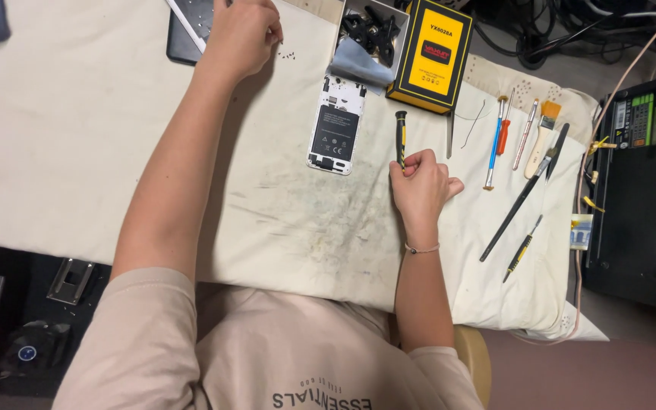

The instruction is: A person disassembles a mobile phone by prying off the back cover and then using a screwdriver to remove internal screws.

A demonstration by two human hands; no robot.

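The person's right hand (419, 184) is closed around the lower part of a small black-and-yellow precision screwdriver (401, 137), whose shaft points away from the body across the stained cream cloth (77, 137) that covers the table. Just to the left of it lies an opened smartphone (335, 124), back cover off, with its dark battery and white frame exposed; neither hand touches it. The left hand (243, 34) reaches to the far edge of the cloth, fingers curled and pinched together near a few tiny dark screws (288, 55) lying loose there, beside a dark flat panel (187, 30) that may be the removed back cover; whether it holds a screw cannot be told. Judging by this, disassembly looks partly done: the back is off and some screws are out, while the battery and inner board remain in place. A yellow-and-black box (430, 53) and a small tray of black parts (371, 30) stand beyond the phone. To the right, well apart, lie spare screwdrivers, a brush (544, 137) and tweezers (521, 199).
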